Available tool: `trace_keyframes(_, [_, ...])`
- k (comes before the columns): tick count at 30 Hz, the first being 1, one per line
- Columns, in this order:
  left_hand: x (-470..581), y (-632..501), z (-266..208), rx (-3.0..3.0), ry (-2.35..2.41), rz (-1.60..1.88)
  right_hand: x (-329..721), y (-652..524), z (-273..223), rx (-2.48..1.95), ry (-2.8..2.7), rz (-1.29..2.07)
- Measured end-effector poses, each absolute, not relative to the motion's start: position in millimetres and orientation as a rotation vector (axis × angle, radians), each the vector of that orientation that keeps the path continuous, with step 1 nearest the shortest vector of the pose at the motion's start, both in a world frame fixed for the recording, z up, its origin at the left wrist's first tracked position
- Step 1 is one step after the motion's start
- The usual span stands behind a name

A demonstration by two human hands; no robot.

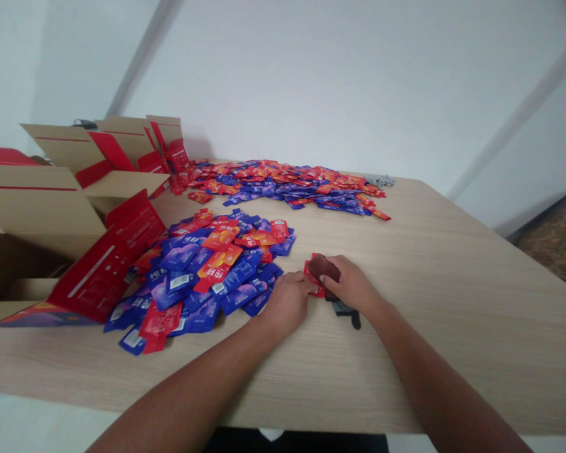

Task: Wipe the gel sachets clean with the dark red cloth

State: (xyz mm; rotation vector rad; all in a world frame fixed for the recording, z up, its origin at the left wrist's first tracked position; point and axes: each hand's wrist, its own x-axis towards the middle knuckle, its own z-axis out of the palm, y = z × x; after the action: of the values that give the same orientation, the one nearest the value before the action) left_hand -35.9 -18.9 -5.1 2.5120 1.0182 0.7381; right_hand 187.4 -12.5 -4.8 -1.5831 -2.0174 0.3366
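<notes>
Pale wood table [476, 302]: is supporting every item below. Dark clothing [297, 441], part of the person: is showing at the near edge. Grey-and-black item [344, 310], identity unclear: is lying just to the near side of the right hand [349, 283]. That hand: its fingers are closing around a brown rounded object [324, 268], which is overlapping a red packet [317, 288]. Red packet: is resting on the table between the two hands, right of the near pile. Left hand [290, 303]: its fingertips are touching the packet's left side; whether they are pinching or only resting cannot be told. Near pile of blue, red and orange packets [202, 270]: is spreading loosely to the left. Open cartons [42, 201], brown inside with red panels: are standing at the far left, flaps raised. Far pile of similar packets [287, 182]: is stretching along the white wall [334, 82]. Grey cloth-like item [381, 181]: is lying at that pile's right end.
</notes>
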Motion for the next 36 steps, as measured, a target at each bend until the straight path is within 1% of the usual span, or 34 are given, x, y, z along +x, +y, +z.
trace_keyframes(4, [-35.7, -20.7, -2.9, 2.543, 1.052, 0.67, 194.0, -6.4, -11.6, -1.706, -1.932, 0.273])
trace_keyframes(7, [-35.6, -22.4, -2.3, 2.537, 1.027, 0.682, 194.1, -7.0, -10.4, -1.709, -1.949, 0.258])
trace_keyframes(17, [-34.4, -22.4, -5.3, 2.477, 0.797, 0.715, 187.3, -19.4, 2.9, -1.437, -2.134, 0.41])
trace_keyframes(26, [-37.2, -16.5, -6.1, 2.618, 0.825, 0.643, 198.4, -8.4, -7.3, -1.691, -1.994, 0.279])
trace_keyframes(31, [-39.0, -21.8, 4.2, 2.635, 0.96, 0.585, 208.8, -6.4, -8.7, -1.869, -1.923, 0.144])
trace_keyframes(36, [-40.5, -27.1, 13.5, 2.643, 1.054, 0.539, 218.1, -6.5, -4.0, -1.917, -1.859, 0.078])
